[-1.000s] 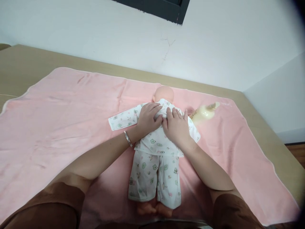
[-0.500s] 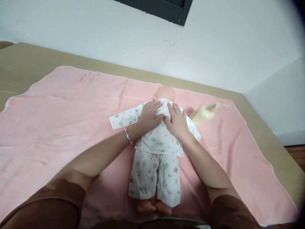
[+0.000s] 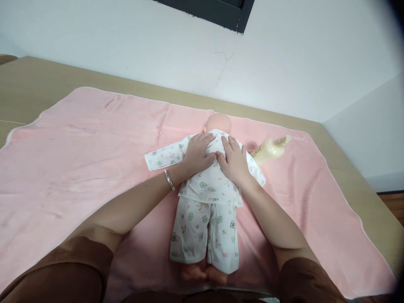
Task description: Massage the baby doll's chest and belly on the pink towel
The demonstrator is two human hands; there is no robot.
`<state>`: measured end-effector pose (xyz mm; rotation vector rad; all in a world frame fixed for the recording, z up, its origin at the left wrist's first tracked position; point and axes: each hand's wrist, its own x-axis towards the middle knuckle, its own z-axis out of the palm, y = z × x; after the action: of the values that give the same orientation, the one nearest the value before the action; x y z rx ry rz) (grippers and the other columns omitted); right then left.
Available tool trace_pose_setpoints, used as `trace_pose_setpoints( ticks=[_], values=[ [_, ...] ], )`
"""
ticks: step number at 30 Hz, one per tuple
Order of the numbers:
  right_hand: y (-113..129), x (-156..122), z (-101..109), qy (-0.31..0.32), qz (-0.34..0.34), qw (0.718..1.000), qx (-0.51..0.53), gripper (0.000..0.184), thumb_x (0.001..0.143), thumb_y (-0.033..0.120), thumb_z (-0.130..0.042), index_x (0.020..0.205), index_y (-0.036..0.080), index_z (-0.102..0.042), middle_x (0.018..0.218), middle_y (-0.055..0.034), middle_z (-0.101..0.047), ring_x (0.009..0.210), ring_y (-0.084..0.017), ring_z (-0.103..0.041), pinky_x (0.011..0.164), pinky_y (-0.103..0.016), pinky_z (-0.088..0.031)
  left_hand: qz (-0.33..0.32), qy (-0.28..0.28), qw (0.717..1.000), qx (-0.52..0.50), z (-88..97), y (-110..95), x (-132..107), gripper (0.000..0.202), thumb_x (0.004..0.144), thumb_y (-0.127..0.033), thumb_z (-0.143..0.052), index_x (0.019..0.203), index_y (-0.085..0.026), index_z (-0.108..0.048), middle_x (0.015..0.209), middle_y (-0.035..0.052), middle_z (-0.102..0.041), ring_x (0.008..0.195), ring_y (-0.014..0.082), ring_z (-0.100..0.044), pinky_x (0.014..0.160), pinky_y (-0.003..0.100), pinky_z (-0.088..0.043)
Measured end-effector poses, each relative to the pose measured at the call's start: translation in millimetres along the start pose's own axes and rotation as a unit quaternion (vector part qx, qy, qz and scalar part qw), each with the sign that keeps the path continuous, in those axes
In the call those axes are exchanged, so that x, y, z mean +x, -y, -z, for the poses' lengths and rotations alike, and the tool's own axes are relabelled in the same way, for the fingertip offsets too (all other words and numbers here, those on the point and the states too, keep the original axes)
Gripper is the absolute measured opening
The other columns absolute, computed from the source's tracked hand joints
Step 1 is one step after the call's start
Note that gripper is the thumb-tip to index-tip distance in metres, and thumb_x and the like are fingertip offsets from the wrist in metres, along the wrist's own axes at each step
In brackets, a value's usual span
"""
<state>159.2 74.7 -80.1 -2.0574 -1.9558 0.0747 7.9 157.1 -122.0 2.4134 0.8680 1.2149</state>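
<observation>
A baby doll (image 3: 211, 185) in a white printed top and trousers lies on a pink blanket (image 3: 104, 130), head at the far end and feet towards me. Its face is hidden; the bald back of the head shows. My left hand (image 3: 198, 155) rests flat on the left of its upper back, fingers stretched out. On the right of the upper back lies my right hand (image 3: 234, 163), also flat and open. The two thumbs almost meet in the middle. One sleeve of the doll stretches out to the left.
A cream-coloured bottle-like object (image 3: 273, 148) lies on the blanket right of the doll's shoulder. Beneath the blanket is a wooden table (image 3: 151, 90), its far edge against a white wall (image 3: 104, 38). A dark frame (image 3: 221, 12) is on the wall above.
</observation>
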Motion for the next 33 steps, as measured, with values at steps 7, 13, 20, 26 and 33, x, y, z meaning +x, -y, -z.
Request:
trace_pose_setpoints(
  ticks=[7,13,20,26,33],
  values=[
    [-0.5,-0.4,-0.8,0.0,0.004,1.0,-0.001,0.062,0.103,0.046,-0.029,0.157,0.015,-0.028,0.162,-0.0204,-0.029,0.152,-0.035,-0.023,0.118,-0.066,-0.016,0.007,0.009,1.0,0.0,-0.4,0.3,0.0,0.051,0.078,-0.036,-0.056,0.126,-0.017,-0.057,0.136,0.0121,-0.061,0.129,0.0289,-0.052,0.114,0.047,-0.036],
    [-1.1,-0.6,-1.5,-0.002,0.006,1.0,-0.003,0.063,0.103,0.05,-0.026,0.157,0.016,-0.027,0.162,-0.0203,-0.029,0.152,-0.035,-0.023,0.118,-0.067,-0.016,0.0,0.004,1.0,-0.007,0.2,-0.9,0.3,0.047,0.081,-0.035,-0.053,0.125,-0.018,-0.057,0.134,0.0119,-0.062,0.127,0.0284,-0.054,0.113,0.047,-0.037],
    [0.4,-0.1,0.1,0.003,-0.001,1.0,-0.004,0.062,0.103,0.048,-0.028,0.157,0.016,-0.028,0.163,-0.0198,-0.028,0.152,-0.035,-0.023,0.118,-0.066,-0.016,0.012,0.008,1.0,0.0,-1.2,-0.1,0.0,0.043,0.087,-0.036,-0.05,0.125,-0.019,-0.057,0.135,0.0111,-0.061,0.128,0.0281,-0.053,0.114,0.048,-0.037],
    [1.5,-0.3,-0.1,-0.001,-0.003,1.0,-0.007,0.063,0.103,0.049,-0.031,0.156,0.016,-0.029,0.163,-0.0191,-0.029,0.152,-0.034,-0.023,0.119,-0.064,-0.016,0.011,0.011,1.0,0.018,-1.9,-2.2,2.2,0.038,0.092,-0.03,-0.043,0.125,-0.018,-0.057,0.132,0.0107,-0.063,0.126,0.0266,-0.054,0.112,0.047,-0.039],
    [10.4,-5.5,6.1,0.013,-0.013,0.999,-0.04,0.063,0.102,0.045,-0.032,0.157,0.015,-0.027,0.162,-0.0184,-0.03,0.152,-0.034,-0.024,0.119,-0.062,-0.019,-0.012,-0.002,1.0,0.012,0.8,0.2,-1.4,0.039,0.093,-0.033,-0.047,0.127,-0.016,-0.057,0.135,0.0133,-0.06,0.127,0.0281,-0.052,0.112,0.048,-0.038]
  ],
)
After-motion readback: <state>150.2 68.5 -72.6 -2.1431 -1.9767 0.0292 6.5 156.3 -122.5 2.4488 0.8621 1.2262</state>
